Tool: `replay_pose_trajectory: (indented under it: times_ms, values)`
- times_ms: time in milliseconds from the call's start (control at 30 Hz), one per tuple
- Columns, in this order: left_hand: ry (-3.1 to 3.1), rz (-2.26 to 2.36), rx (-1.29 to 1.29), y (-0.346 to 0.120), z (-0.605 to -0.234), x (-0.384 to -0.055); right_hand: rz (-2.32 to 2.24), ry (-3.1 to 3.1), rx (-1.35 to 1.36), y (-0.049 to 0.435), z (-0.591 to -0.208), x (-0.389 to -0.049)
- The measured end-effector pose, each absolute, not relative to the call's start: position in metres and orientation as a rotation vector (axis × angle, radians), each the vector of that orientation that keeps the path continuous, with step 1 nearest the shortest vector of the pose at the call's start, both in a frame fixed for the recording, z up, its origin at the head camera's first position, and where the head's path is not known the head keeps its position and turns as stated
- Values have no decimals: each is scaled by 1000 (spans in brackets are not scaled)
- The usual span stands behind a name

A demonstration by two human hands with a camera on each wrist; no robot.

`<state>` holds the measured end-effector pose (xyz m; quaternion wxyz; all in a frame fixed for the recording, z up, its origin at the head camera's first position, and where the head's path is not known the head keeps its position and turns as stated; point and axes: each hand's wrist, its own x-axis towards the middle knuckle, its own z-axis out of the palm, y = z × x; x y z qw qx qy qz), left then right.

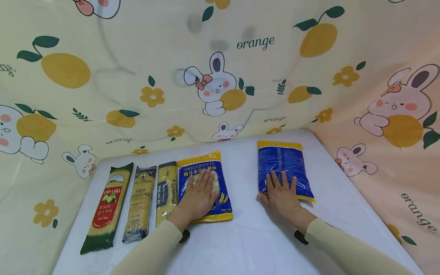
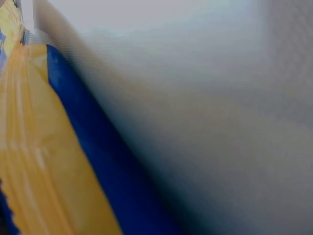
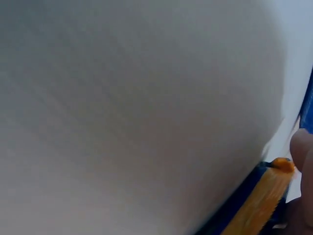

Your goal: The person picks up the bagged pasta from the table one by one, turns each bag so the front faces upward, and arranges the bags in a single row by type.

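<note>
My left hand [image 1: 198, 198] rests flat, fingers extended, on a blue and yellow bag of orecchiette pasta [image 1: 223, 198] lying front up. In the left wrist view the yellow sealed end of that bag [image 2: 29, 147] shows close up. My right hand [image 1: 282, 196] lies with spread fingers on the lower left part of a second blue and yellow bag [image 1: 288, 160], whose printed back with its seam faces up. A corner of this second bag [image 3: 259, 200] and a bit of a finger or thumb [image 3: 303, 152] appear in the right wrist view.
Left of the orecchiette lie a narrow spaghetti pack [image 1: 167, 187], a clear gold pasta pack [image 1: 140, 202] and a green-ended red-label pasta pack [image 1: 108, 206], side by side. They are on a white-covered table [image 1: 247, 244]. A patterned curtain [image 1: 261, 76] rises behind and at the sides.
</note>
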<state>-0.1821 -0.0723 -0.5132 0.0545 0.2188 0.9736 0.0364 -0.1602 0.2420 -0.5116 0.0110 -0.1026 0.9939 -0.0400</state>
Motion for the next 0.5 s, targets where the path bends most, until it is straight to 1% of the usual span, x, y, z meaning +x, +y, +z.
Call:
replay_pose_trajectory:
  times_ms: [267, 500]
  values:
    - [2962, 105, 676, -74, -515, -182, -145, 3031, -603, 241, -514, -143]
    - [2935, 128, 699, -75, -512, -182, -149, 2950, -802, 228, -516, -122]
